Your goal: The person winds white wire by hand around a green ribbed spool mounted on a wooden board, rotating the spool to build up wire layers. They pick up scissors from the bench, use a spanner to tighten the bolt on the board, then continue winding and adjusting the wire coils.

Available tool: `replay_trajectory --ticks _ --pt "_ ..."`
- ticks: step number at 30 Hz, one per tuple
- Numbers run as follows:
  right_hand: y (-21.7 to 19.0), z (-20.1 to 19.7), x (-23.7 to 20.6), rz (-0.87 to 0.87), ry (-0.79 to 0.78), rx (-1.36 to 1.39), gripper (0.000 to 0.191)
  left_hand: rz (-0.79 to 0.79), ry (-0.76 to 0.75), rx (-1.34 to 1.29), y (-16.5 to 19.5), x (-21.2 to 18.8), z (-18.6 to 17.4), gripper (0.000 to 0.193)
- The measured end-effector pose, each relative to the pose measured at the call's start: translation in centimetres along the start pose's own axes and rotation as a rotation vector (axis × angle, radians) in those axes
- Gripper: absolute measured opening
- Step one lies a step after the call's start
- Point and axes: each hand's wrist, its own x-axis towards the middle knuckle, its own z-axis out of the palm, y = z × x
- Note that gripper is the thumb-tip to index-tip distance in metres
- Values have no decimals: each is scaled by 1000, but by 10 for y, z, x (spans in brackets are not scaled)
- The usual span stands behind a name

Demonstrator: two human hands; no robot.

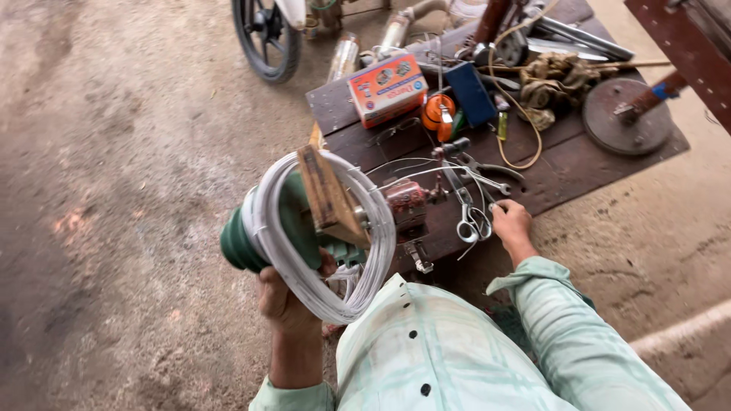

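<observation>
While the left hand (pixel 283 298) grips a big round coil of white wire (pixel 320 236) wound on a green spool, the right hand (pixel 512 223) rests half-curled beside silver metal scissors (pixel 470 222) on the dark wooden counter (pixel 579 164), nearer them.

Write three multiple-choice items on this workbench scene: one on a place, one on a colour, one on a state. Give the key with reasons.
1. Where do the scissors lie?
A. on the ground
B. on the dark wooden board, by the right hand
C. on the orange box

2. What colour is the wire coil?
A. white
B. red
C. black

3. How is the coil held?
A. lying on the board
B. hanging from the wheel
C. lifted in the left hand

Key: B, they rest at the right fingertips; A, its loops are white; C, the left hand grips it from below.
</observation>
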Motion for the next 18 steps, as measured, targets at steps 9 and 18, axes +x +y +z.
replay_trajectory --ticks 9,18 --pt "-28 -16 -6 35 -151 -2 21 -30 150 -91 -6 11 18 53" --pt "-16 -9 -6 186 -277 238 35 -38 1 -232 -2 10 7 48"
